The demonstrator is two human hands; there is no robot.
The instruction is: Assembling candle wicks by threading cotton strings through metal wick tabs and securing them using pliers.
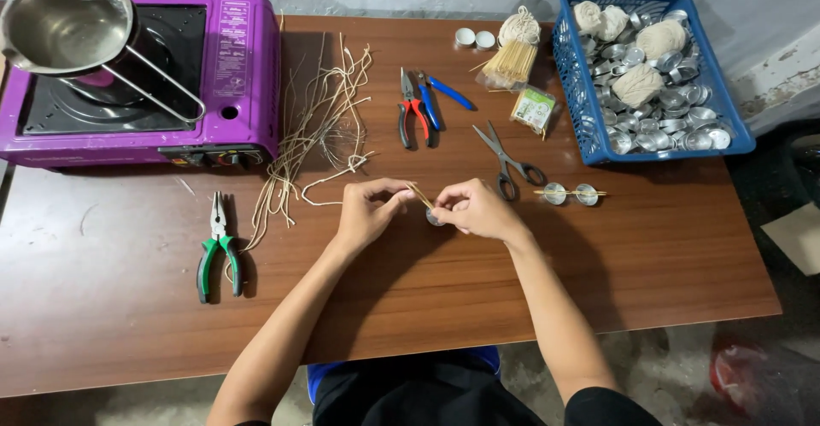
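Both hands meet at the middle of the wooden table (598,264). The left hand (366,210) has its fingers curled in, thumb and forefinger pinched on the upper end of a thin pale stick (420,195). The right hand (475,209) is curled too, fingertips closed on a small round metal cup (434,218) at the stick's lower end. The stick's long axis runs on a slant — top end toward 10 o'clock, bottom toward 4 o'clock, down at the cup. Whether the cup rests on the table or is just above it, cannot tell.

Around them: scissors (509,163) just beside the right hand at 1 o'clock, blades pointing to 11. At 3 o'clock of the hands, two more metal cups on a stick (571,193) lying flat, axis 9 to 3. Red pliers (412,112) and blue pliers (440,97) at 12 o'clock. A loose bunch of string (318,127) at 11 o'clock of the left hand. Green pliers (219,247) well apart at 9 o'clock. A purple stove (243,67) with a steel pot (64,25) in the far 10 o'clock corner. A blue basket (568,76) of metal cups and string balls at 2 o'clock — a bundle of sticks (512,63) near it.
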